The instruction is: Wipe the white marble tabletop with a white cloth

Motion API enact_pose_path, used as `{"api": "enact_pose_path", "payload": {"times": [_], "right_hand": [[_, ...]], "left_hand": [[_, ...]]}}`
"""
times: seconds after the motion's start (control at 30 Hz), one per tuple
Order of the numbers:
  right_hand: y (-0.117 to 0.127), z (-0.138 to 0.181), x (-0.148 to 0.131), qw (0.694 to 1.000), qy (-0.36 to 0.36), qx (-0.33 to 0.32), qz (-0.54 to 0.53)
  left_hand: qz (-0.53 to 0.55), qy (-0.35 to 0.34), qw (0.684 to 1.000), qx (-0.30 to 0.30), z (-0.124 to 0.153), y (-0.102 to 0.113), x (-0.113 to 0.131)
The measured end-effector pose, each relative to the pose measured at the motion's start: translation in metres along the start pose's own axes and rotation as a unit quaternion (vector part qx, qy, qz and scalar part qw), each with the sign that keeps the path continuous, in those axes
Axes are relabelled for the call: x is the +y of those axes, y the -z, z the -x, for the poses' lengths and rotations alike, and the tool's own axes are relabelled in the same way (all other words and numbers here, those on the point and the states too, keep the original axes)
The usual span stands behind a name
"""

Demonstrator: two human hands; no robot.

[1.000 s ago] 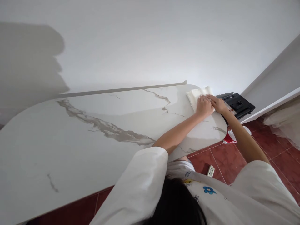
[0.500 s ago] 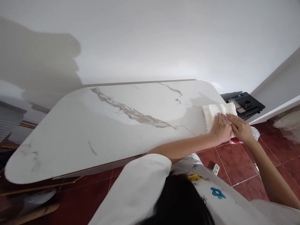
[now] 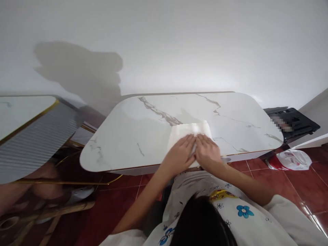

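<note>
White rectangular cloth [image 3: 188, 128]: lies at the near edge of the white, grey-veined, round-cornered table [image 3: 123, 128], pressed beneath left hand [image 3: 180, 152] and right hand [image 3: 208, 149], both flattened, fingers together, side by side, probably to spread pressure evenly.

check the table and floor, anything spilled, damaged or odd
No spill or damage stands out. The brownish streaks on the white tabletop look like marble pattern, and the white cloth lies under the left hand and right hand. Only the pixelated patch on the black object at right looks odd, probably image masking.
</note>
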State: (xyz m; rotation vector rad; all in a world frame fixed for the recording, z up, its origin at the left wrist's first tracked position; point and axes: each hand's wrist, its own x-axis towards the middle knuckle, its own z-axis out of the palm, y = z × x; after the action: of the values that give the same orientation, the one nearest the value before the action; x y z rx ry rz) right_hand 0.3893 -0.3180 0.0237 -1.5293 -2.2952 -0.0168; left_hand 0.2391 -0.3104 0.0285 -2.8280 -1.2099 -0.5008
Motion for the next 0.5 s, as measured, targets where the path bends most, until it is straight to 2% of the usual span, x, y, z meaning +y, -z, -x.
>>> {"api": "enact_pose_path", "payload": {"times": [0.13, 0.23, 0.3, 0.4, 0.5], "right_hand": [[-0.025, -0.039, -0.073, 0.996, 0.075, -0.044, -0.029], [-0.041, -0.061, -0.118, 0.989, 0.135, -0.048, -0.041], [-0.051, -0.071, -0.145, 0.986, 0.154, -0.045, -0.037], [-0.063, -0.083, -0.180, 0.985, 0.164, -0.048, -0.017], [-0.073, -0.095, -0.208, 0.986, 0.161, -0.048, -0.010]], "left_hand": [[-0.039, 0.106, 0.994, -0.011, 0.059, 0.023, -0.051], [-0.060, 0.193, 0.979, -0.014, 0.099, 0.033, -0.082], [-0.043, 0.227, 0.973, -0.011, 0.121, 0.038, -0.101], [0.032, 0.255, 0.966, 0.006, 0.144, 0.049, -0.128], [0.085, 0.282, 0.955, 0.006, 0.156, 0.062, -0.155]]}}
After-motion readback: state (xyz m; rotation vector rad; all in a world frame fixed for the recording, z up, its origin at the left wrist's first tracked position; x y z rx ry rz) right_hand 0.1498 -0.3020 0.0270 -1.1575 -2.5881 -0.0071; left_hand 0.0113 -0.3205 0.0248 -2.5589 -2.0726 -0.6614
